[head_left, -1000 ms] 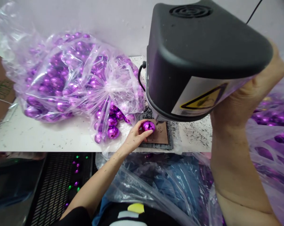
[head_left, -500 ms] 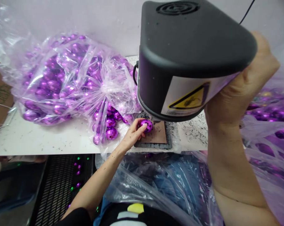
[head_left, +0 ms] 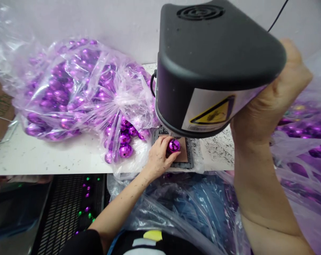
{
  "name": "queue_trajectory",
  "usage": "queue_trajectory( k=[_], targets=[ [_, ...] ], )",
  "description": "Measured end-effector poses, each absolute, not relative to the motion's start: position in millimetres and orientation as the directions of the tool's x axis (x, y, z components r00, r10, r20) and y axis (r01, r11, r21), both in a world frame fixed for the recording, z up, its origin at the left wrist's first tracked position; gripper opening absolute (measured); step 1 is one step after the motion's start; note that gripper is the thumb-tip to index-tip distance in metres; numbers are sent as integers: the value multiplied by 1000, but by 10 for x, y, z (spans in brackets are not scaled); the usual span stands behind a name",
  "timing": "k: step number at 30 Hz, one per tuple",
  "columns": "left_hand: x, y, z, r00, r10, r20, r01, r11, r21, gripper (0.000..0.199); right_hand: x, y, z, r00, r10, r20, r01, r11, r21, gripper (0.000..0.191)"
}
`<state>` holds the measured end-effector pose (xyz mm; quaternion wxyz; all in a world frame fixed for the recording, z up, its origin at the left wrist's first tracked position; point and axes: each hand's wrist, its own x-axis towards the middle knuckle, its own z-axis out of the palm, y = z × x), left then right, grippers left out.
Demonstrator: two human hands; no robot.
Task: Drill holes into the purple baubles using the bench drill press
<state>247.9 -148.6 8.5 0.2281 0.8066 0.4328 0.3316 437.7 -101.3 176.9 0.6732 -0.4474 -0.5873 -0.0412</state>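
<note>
Over brown board (head_left: pixel 184 150), shiny purple bauble (head_left: pixel 174 145), round, mirror-faceted; dark patches showing

Diffuse light sets glints on the purple ball (head_left: pixel 174 145) and plastic bag (head_left: pixel 119 101) — the edges look stretched, slightly blurred.

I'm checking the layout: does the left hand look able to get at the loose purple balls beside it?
Probably yes: the purple balls lie near the left hand, though it holds another ball and clear plastic seems to cover some.

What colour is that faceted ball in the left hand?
The faceted ball is shiny metallic purple; the head view shows it.
</note>
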Motion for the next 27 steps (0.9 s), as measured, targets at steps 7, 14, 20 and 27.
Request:
queue_trajectory(
  k=[7,14,20,27],
  targets=[
    [2479,-1430,-90,388,844,369,508,-530,678,45,4418,-1054,1783,315,496,809,564,587,-580,54],
    [2503,-1443,-13,404,866,295,559,-489,670,42,4324,-1469,1519,261,299,918,711,583,-392,33],
    [2510,-1447,-9,426,854,300,540,-506,673,42,4376,-1753,1179,141,360,922,743,577,-339,22],
    [2517,-1456,-2,418,864,282,570,-491,659,42,4352,-1861,1104,206,470,858,701,541,-465,17]
  ],
)
